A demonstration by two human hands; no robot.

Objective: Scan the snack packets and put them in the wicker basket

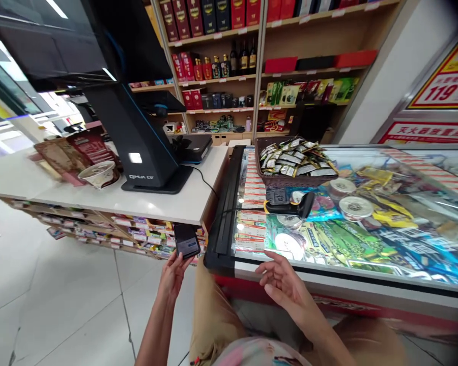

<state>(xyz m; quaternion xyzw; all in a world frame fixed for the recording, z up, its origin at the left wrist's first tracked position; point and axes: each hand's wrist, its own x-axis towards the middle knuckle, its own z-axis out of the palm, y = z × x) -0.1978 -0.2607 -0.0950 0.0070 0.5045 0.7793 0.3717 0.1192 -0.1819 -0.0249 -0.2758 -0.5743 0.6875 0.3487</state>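
My left hand point(172, 272) grips the lower end of a dark smartphone point(187, 241), thumb on its lit screen. The phone is tilted, just in front of the counter's shelf end. My right hand point(280, 279) hangs in the air before the near edge of a glass-topped freezer point(248, 246), fingers apart and slightly curled, with nothing in them. Beyond that hand, a black and yellow barcode scanner point(290, 207) lies on the freezer glass. Behind the scanner stands a brown basket point(293, 180) heaped with small foil packets point(295, 157).
On the white counter point(148, 206) at left stand a black checkout terminal point(145, 147) and a tub point(101, 174). A cable runs from the counter's right side. Shelves point(213, 38) of boxes and bottles line the back wall. Packaged frozen goods point(339, 239) show through the glass.
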